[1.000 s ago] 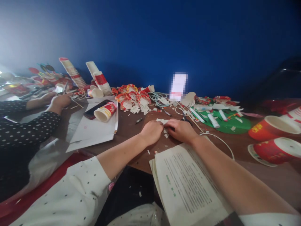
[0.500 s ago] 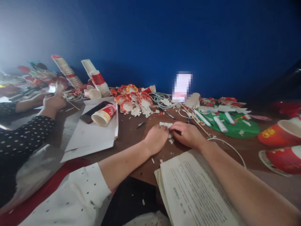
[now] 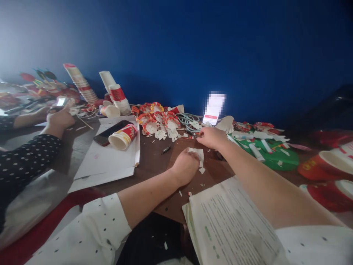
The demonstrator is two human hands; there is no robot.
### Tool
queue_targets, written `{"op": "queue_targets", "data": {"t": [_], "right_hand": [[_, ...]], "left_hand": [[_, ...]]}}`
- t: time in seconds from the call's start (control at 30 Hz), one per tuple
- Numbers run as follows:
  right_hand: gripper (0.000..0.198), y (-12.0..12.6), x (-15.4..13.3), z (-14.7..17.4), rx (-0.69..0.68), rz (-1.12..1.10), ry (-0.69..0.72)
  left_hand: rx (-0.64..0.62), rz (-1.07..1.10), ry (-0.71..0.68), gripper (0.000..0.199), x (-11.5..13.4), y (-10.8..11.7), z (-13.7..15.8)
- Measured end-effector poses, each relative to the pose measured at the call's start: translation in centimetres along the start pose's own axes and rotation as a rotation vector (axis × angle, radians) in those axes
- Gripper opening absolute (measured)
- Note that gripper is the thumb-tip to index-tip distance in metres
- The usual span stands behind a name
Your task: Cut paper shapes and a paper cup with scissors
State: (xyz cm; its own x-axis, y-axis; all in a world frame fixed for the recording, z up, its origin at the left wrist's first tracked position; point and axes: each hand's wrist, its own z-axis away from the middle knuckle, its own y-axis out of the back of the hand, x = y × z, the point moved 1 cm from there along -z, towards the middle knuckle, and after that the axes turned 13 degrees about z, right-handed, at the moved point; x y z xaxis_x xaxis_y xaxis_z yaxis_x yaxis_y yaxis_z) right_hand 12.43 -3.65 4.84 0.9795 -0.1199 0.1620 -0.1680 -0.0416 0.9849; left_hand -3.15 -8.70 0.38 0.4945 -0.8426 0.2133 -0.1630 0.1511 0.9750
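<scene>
My left hand [image 3: 186, 166] rests low over the table, fingers curled on a piece of white paper [image 3: 200, 154] that sticks out past the knuckles. Farther back, my right hand [image 3: 213, 137] is closed, its fingertips pinched together close to the pile of scraps and cables [image 3: 190, 121]. What those fingertips hold, if anything, is too small to make out. Small white paper scraps [image 3: 202, 170] lie just in front of my left hand. A short dark pen-like piece [image 3: 166, 150] lies to its left.
Printed sheets [image 3: 226, 217] overhang the front edge. On the left, a paper cup [image 3: 123, 137] and a phone [image 3: 106, 136] lie on white paper [image 3: 102, 165]. A lit phone [image 3: 214, 106] stands behind. Glue-stick-like tubes lie on a green disc [image 3: 286, 156]. A co-worker's hand [image 3: 60, 119] holds a phone.
My right hand has left the paper beside my left hand and moved back towards the cables. The left hand stays on the paper, now more curled. The view has shifted slightly.
</scene>
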Motion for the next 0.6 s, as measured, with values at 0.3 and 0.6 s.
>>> {"op": "queue_targets", "data": {"t": [0.3, 0.6], "right_hand": [[0.017, -0.5, -1.9, -1.7, -0.083, -0.059, 0.023], [0.024, 1.0, 3.4, 3.3, 0.18, -0.627, -0.041]], "left_hand": [[0.021, 0.03, -0.004, 0.026, -0.2, -0.1, -0.2], [0.018, 0.092, 0.025, 0.024, 0.1, 0.3, -0.1]]}}
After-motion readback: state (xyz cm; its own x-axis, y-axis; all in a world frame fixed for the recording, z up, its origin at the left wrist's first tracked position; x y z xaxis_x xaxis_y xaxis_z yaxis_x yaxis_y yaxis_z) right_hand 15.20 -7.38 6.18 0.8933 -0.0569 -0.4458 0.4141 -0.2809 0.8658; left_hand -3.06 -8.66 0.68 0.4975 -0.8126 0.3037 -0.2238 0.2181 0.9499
